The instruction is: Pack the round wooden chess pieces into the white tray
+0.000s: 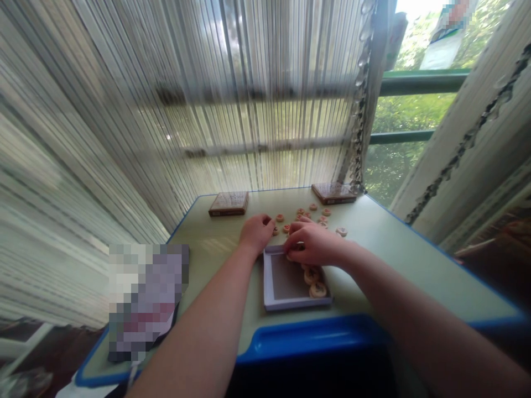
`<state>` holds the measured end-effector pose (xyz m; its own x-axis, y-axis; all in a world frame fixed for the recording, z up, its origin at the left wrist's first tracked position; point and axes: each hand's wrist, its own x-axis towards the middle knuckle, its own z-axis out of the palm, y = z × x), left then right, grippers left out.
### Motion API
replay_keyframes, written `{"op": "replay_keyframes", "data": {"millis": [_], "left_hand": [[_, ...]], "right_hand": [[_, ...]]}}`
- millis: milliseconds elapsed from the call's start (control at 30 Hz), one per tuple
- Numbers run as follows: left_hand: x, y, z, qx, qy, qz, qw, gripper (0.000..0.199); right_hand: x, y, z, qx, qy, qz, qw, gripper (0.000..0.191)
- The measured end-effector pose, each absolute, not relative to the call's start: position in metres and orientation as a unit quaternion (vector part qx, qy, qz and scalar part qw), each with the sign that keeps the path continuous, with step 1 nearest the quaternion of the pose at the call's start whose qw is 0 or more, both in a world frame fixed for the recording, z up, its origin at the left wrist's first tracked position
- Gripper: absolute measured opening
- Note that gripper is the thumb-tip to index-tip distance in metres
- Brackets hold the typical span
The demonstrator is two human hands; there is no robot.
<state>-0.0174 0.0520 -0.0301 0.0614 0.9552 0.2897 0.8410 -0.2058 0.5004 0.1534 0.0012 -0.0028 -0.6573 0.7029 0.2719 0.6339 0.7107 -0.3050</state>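
At the left edge of the table (415, 251), we find a pixelated object (147, 307), too masked for us to name. Near the far left corner lies a flat brown box (229, 204). Toward the middle, our left hand (256, 232) reaches past the tray, its fingers bent down beside a round disc (275, 231); we cannot tell whether they pinch it. Next comes the open tray (286, 281), set midway along the table's near edge, its floor showing on the left and two marked discs (318, 289) touching its right wall. Over the tray's far end hangs our right hand (314, 243), fingers curled down and drawn close; what lies under the fingertips is partly hidden, so we cannot tell whether they grip anything. Beyond both hands, we see loose discs (327, 212) scattered toward the far edge, some with reddish marks. Farther right, a second brown box (334, 193) lies flat by the table's far right corner.
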Motion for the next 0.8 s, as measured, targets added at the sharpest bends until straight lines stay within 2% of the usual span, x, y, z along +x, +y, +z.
{"op": "replay_keyframes", "data": {"millis": [800], "left_hand": [[-0.0161, 0.0516, -0.0291, 0.722, 0.629, 0.275, 0.088, 0.028]], "right_hand": [[0.1539, -0.0013, 0.0012, -0.369, -0.908, 0.093, 0.178, 0.013]]}}
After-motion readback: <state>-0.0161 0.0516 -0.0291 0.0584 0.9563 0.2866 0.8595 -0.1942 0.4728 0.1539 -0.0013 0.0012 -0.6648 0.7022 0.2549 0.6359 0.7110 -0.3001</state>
